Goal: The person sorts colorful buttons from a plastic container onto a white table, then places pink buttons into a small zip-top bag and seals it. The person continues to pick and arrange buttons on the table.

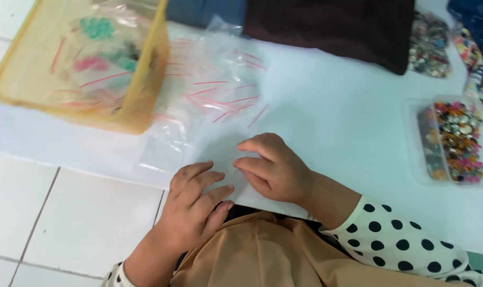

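At the near edge of the white table (331, 122), both hands work on one clear bag (228, 159) lying flat in front of the person. Left hand (193, 204): fingers loosely curled, tips resting on the near left part of the bag — whether it pinches the film cannot be told. Right hand (273, 170): fingers bent, tips pressing on the bag's right side, nothing enclosed. The two hands lie close together, not touching. Just beyond them, a loose pile of clear bags (209, 90) with red seal strips spreads across the table toward a yellow bin (146, 85), which holds more bags and some pink and green items. Far right: a clear tray (454, 141) of mixed coloured beads, well apart from the hands. A dark cloth (331, 26) lies along the table's far side. White floor tiles (82, 218) show at lower left.
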